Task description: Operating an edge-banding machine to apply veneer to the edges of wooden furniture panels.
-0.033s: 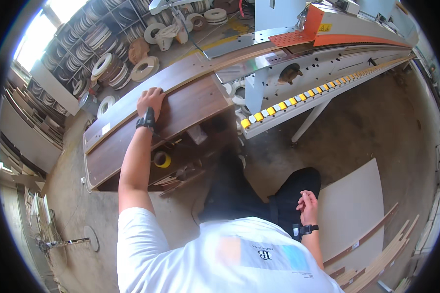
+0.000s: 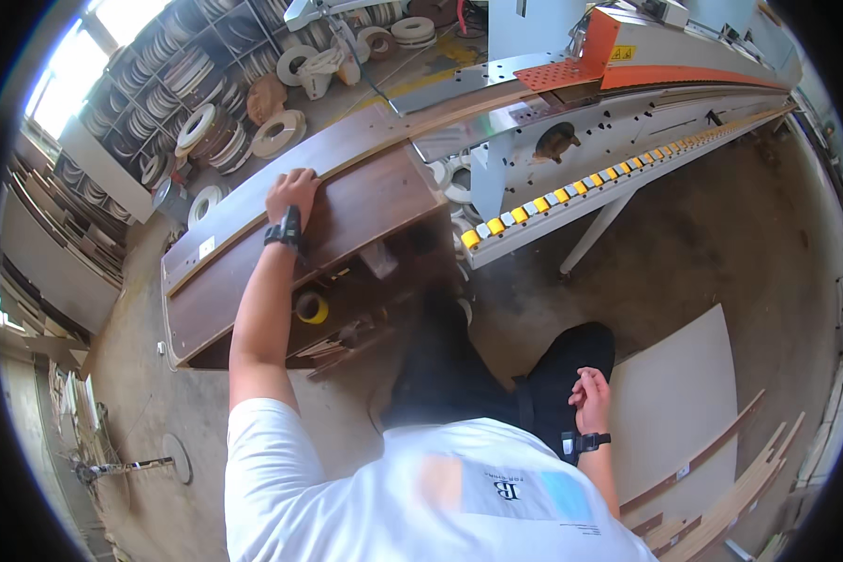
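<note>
A long board (image 2: 253, 187) with a greyish face and a brown near edge lies flat on a dark brown wooden cabinet (image 2: 365, 201). My left hand (image 2: 292, 192) is on the board's near edge, its fingers bent over the top; the thumb is mostly hidden. The board's far right end runs onto a metal plate (image 2: 487, 75) by an orange-and-white machine (image 2: 646, 51). Down by my right thigh hangs my right hand (image 2: 591, 398), fingers loosely bent and slightly apart, holding nothing.
A roll of yellow tape (image 2: 312, 307) sits inside the cabinet's open front. A rail of yellow and white rollers (image 2: 562, 195) reaches right. A pale panel (image 2: 674, 403) and narrow strips (image 2: 721, 506) lie at lower right. Racks of edging rolls (image 2: 173, 84) stand far left.
</note>
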A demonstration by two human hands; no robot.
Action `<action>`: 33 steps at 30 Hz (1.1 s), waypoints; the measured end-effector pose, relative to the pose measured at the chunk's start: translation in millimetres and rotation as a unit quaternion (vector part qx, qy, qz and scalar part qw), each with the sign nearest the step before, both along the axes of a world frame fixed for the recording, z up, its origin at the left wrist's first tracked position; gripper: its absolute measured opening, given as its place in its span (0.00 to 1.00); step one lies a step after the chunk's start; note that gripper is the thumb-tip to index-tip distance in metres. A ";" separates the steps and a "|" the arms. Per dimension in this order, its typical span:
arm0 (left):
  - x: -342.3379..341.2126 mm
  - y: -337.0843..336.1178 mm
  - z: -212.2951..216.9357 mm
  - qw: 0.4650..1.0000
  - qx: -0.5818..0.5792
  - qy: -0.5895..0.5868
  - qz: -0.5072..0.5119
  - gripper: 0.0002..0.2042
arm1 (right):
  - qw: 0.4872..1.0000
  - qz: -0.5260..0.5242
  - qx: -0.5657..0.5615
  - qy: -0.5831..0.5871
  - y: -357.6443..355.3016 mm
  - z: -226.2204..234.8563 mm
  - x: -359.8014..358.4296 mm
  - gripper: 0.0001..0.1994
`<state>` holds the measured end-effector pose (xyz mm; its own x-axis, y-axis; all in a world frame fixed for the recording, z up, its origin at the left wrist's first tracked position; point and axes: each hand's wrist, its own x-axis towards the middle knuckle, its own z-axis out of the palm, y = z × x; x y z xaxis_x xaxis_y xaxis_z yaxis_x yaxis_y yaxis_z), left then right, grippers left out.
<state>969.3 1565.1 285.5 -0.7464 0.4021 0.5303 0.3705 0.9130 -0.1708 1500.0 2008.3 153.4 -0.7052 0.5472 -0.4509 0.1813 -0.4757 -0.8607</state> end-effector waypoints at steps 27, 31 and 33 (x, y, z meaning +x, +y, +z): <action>-51.8 185.3 -13.7 0.974 0.108 -0.020 -0.198 0.14 | 1.000 -0.013 0.007 0.008 -2.3 -8.8 -0.6 0.07; -44.4 142.2 -15.5 0.967 0.108 0.012 -0.228 0.14 | 0.999 -0.043 0.005 0.018 -3.7 -4.8 5.0 0.07; -26.2 120.4 -10.2 0.982 0.067 -0.022 -0.174 0.16 | 0.998 -0.063 0.005 0.012 -2.4 -4.6 12.6 0.07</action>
<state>943.1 1685.5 275.4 -0.5993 0.5664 0.5657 0.6687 0.7427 -0.0353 1512.6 2005.9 148.8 -0.6414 0.6364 -0.4285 0.0990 -0.4852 -0.8688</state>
